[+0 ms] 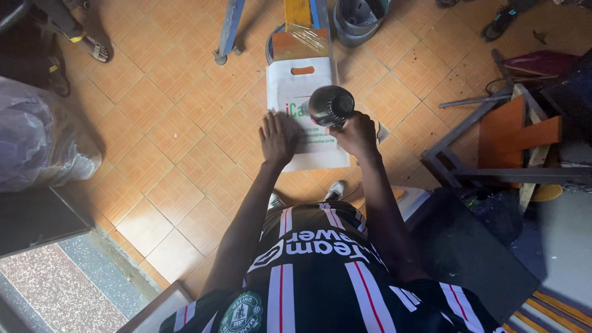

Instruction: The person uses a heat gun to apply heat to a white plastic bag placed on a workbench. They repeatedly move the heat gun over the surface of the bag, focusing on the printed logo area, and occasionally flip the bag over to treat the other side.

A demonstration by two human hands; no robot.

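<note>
Right hand point(356, 134) grips a round black dryer point(331, 106); left hand point(277, 138) presses a flat white bag point(306, 83).

We cannot see how our right hand point(356, 134) grips the dark hair dryer point(331, 106); our left hand point(277, 139) covers part of the white bag point(296, 83), its top hidden

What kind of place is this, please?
Probably a small workshop or repair corner, not a tidy home room. It has a tiled floor, a rough metal frame with wooden boards, and the right hand holds a black hair-dryer-like tool over a white bag.
</note>
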